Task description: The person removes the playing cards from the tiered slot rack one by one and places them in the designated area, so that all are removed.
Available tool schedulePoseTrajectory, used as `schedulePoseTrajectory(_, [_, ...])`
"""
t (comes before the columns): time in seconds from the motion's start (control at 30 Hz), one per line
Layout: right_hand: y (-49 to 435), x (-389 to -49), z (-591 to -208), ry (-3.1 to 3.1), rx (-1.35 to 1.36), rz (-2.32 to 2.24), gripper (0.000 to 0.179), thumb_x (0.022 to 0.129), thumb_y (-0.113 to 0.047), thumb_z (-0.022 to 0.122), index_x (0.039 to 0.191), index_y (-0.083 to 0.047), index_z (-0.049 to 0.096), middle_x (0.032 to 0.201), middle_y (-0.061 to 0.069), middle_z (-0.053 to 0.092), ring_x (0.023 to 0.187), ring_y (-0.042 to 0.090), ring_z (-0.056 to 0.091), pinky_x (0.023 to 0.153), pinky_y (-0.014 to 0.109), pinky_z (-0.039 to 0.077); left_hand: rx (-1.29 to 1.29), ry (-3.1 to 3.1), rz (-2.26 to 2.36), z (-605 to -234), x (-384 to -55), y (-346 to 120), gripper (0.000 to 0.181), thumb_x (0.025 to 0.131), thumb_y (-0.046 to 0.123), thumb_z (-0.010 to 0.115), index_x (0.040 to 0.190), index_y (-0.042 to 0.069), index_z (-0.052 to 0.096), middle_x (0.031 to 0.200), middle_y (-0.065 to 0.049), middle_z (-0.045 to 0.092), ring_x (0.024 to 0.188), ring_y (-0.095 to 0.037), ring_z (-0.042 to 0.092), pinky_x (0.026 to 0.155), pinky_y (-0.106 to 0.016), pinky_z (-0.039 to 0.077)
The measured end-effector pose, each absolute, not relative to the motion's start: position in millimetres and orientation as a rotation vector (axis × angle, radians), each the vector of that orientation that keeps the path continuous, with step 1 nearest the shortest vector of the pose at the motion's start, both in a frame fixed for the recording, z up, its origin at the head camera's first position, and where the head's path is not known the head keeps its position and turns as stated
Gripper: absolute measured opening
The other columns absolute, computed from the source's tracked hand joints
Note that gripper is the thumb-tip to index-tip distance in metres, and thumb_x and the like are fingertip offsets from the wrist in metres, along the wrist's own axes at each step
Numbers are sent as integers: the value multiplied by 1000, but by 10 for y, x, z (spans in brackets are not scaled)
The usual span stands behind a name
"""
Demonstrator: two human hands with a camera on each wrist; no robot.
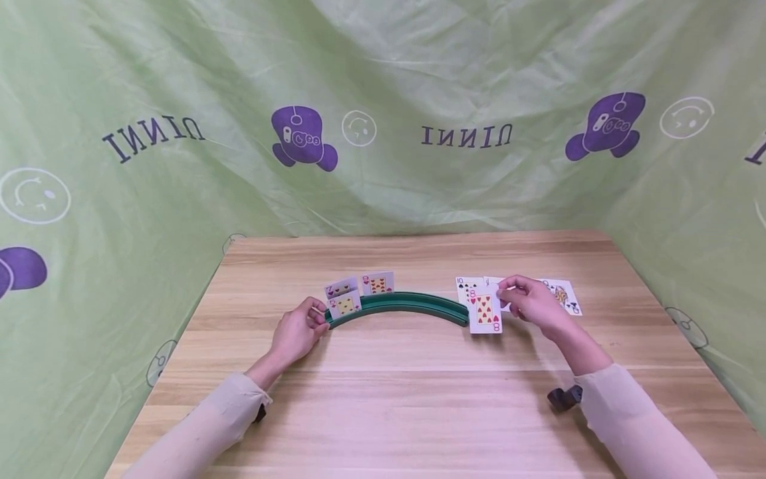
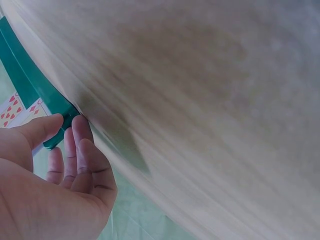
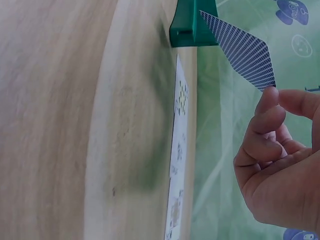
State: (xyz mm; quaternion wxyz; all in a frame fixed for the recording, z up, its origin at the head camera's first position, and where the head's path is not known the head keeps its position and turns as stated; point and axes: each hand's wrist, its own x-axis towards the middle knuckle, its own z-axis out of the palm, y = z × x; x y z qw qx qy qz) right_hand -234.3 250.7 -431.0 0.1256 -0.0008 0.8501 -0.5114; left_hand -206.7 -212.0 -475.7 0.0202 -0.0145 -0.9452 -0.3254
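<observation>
A curved green card holder (image 1: pixel 413 303) lies across the table. At its left end my left hand (image 1: pixel 296 330) pinches it between thumb and fingers, as the left wrist view shows on the holder's tip (image 2: pixel 62 112). Cards stand in its left part: a seven (image 1: pixel 340 289), a five of diamonds (image 1: pixel 346 305) in front, and a hearts card (image 1: pixel 378 285). My right hand (image 1: pixel 532 305) pinches an eight of hearts (image 1: pixel 485 314) by its edge, raised beside the holder's right end. Its dark patterned back (image 3: pixel 245 52) faces the right wrist camera.
Face up behind the right hand lie several cards in an overlapping row, among them a black ten (image 1: pixel 469 286) and a face card (image 1: pixel 562 296). Green printed cloth (image 1: pixel 383 193) hangs around the wooden table (image 1: pixel 395 406). A black device (image 1: pixel 564 398) sits by the right cuff.
</observation>
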Motion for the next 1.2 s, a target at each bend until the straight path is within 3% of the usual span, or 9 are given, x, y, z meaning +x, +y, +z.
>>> schedulePoseTrajectory(0.27, [2572, -2316, -4392, 2482, 26, -1454, 28, 98, -19, 57, 117, 1, 56, 83, -1, 62, 60, 7, 50, 54, 24, 41, -43, -2932, -1027, -4743, -2064, -2114, 28, 81, 7, 78, 104, 13, 62, 88, -1, 71, 77, -13, 70, 75, -37, 54])
schedulePoseTrajectory(0.63, [2516, -2303, -4549, 2454, 9, -1412, 24, 97, -17, 59, 114, 1, 60, 85, 6, 64, 60, 11, 50, 55, 27, 45, -38, -2932, -1038, -4740, -2055, -2121, 28, 82, 6, 77, 105, 13, 62, 89, -1, 71, 77, -13, 70, 76, -37, 54])
schedulePoseTrajectory(1.2, [2546, -2281, -4586, 2455, 35, -1332, 33, 94, -18, 63, 118, 3, 61, 85, 6, 68, 63, 13, 53, 53, 27, 44, -41, -2926, -1032, -4736, -2055, -2111, 28, 82, 7, 77, 105, 13, 62, 88, 0, 71, 77, -12, 70, 75, -36, 53])
